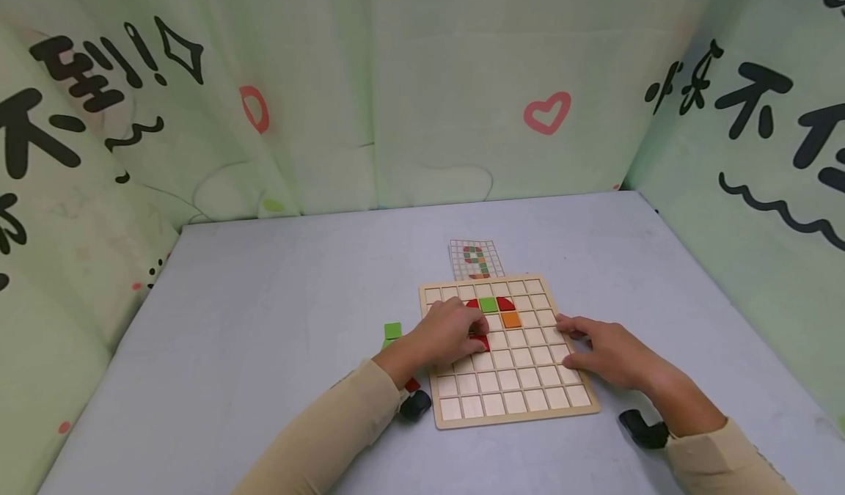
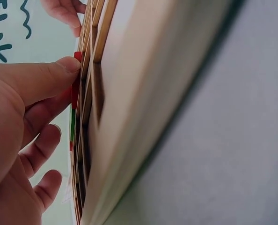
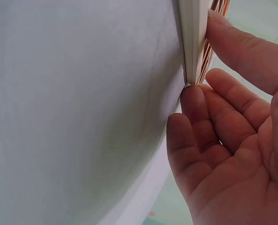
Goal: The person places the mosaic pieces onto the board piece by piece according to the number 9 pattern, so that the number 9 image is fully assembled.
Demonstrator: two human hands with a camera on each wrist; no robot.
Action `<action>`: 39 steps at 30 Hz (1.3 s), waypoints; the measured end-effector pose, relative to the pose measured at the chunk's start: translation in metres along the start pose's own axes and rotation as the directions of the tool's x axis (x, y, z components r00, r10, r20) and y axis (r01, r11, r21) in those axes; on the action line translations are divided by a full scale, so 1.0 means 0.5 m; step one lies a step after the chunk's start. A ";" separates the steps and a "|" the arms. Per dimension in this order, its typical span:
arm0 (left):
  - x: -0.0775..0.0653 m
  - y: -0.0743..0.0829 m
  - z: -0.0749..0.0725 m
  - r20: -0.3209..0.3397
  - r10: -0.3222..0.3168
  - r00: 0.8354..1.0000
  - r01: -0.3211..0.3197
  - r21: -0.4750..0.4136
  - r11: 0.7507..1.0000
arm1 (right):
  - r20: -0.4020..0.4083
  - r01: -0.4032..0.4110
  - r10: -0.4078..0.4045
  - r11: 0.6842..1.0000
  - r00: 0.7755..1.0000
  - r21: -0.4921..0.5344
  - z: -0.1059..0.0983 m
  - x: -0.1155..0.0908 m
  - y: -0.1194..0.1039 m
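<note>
A wooden grid board (image 1: 515, 401) lies on the table, with a green square tile (image 1: 488, 304), an orange square tile (image 1: 511, 320) and a red curved-edge tile (image 1: 505, 303) in its cells. My left hand (image 1: 444, 331) reaches over the board's left part. Between its thumb and index finger it pinches a red tile (image 1: 484, 344) at the grid, also seen edge-on in the left wrist view; the fingers partly hide its shape. At the board's right edge, my right hand (image 1: 610, 350) holds the frame with thumb and fingertips, its other fingers loosely bent in the right wrist view.
Behind the board lies a paper pattern card (image 1: 477, 257) with a coloured grid figure, its near end covered by the board. Loose green tiles (image 1: 392, 330) and a red piece (image 1: 412, 385) lie left of the board, partly behind the left arm. Printed curtains (image 1: 409, 99) surround the table.
</note>
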State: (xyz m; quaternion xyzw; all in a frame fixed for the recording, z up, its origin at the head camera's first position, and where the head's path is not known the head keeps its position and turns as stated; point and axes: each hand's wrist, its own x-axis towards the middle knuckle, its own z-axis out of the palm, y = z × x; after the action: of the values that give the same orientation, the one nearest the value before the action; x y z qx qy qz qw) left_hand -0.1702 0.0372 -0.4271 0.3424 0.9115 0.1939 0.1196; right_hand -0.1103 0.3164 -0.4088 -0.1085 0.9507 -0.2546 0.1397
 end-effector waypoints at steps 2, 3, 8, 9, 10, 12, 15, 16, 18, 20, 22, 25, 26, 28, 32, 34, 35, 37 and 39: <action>-0.001 0.001 -0.001 0.000 0.002 1.000 -0.002 0.004 1.000 | -0.002 0.005 -0.005 1.000 1.000 -0.001 0.000 0.000 0.000; -0.001 0.001 -0.002 0.001 0.002 1.000 -0.002 0.005 1.000 | -0.003 0.007 -0.007 1.000 1.000 -0.002 0.000 0.000 0.000; -0.003 0.004 -0.002 -0.004 0.000 1.000 0.001 0.009 1.000 | -0.004 0.010 -0.010 1.000 1.000 -0.005 -0.001 0.000 -0.001; -0.003 0.004 -0.002 -0.006 -0.001 1.000 0.001 0.012 1.000 | -0.002 0.008 -0.008 1.000 1.000 -0.005 0.000 0.000 -0.001; -0.003 0.005 -0.002 -0.009 -0.001 1.000 0.002 0.015 1.000 | -0.001 0.006 -0.006 1.000 1.000 -0.006 0.000 0.000 -0.001; -0.003 0.005 -0.001 -0.015 -0.002 1.000 0.002 0.021 1.000 | 0.000 0.005 -0.005 1.000 1.000 -0.007 0.000 0.000 -0.001; -0.003 0.006 0.000 -0.021 -0.002 1.000 0.003 0.029 1.000 | 0.000 0.006 -0.006 1.000 1.000 -0.011 0.001 0.001 0.000; -0.002 0.006 0.000 -0.023 -0.004 1.000 0.004 0.029 1.000 | -0.001 0.006 -0.006 1.000 1.000 -0.013 0.001 0.001 0.000; -0.001 0.007 0.001 -0.024 -0.006 1.000 0.006 0.029 1.000 | -0.001 0.006 -0.006 1.000 1.000 -0.014 0.001 0.001 0.000; 0.000 0.007 0.002 -0.024 -0.005 1.000 0.005 0.032 0.999 | -0.002 0.002 -0.002 1.000 1.000 -0.015 0.002 0.002 0.000; 0.001 0.007 0.002 -0.022 -0.001 1.000 0.002 0.040 0.999 | -0.002 0.000 0.000 1.000 1.000 -0.018 0.001 0.002 0.000; 0.002 0.008 0.001 -0.019 0.003 1.000 -0.002 0.052 0.999 | -0.003 -0.001 0.001 1.000 1.000 -0.020 0.002 0.002 -0.001; 0.003 0.008 0.002 -0.018 0.003 1.000 -0.002 0.056 0.998 | -0.004 -0.001 0.001 1.000 1.000 -0.020 0.002 0.002 0.000; 0.003 0.009 0.002 -0.022 0.004 1.000 -0.002 0.062 0.998 | -0.005 0.000 0.000 1.000 1.000 -0.021 0.002 0.002 0.000; 0.002 0.010 0.002 -0.031 0.009 0.999 -0.007 0.059 0.998 | -0.005 -0.004 0.004 1.000 1.000 -0.021 0.003 0.002 0.000; 0.001 0.011 0.002 -0.036 0.012 0.999 -0.010 0.056 0.998 | -0.005 -0.003 0.003 1.000 1.000 -0.021 0.002 0.001 0.000; 0.001 0.011 0.002 -0.038 0.014 0.999 -0.012 0.055 0.998 | -0.005 -0.004 0.004 1.000 1.000 -0.019 0.002 0.001 0.000; 0.001 0.011 0.002 -0.042 0.016 0.999 -0.014 0.056 0.998 | -0.005 -0.003 0.003 1.000 1.000 -0.019 0.002 0.001 0.000; 0.001 0.011 0.002 -0.044 0.016 0.999 -0.013 0.058 0.998 | -0.004 -0.002 0.002 1.000 1.000 -0.020 0.002 0.001 0.000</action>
State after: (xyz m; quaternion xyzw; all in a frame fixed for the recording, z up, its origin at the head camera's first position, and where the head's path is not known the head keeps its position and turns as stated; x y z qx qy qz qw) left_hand -0.1670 0.0417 -0.4257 0.3480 0.9166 0.1760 0.0881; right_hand -0.1106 0.3159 -0.4098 -0.1083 0.9536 -0.2454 0.1371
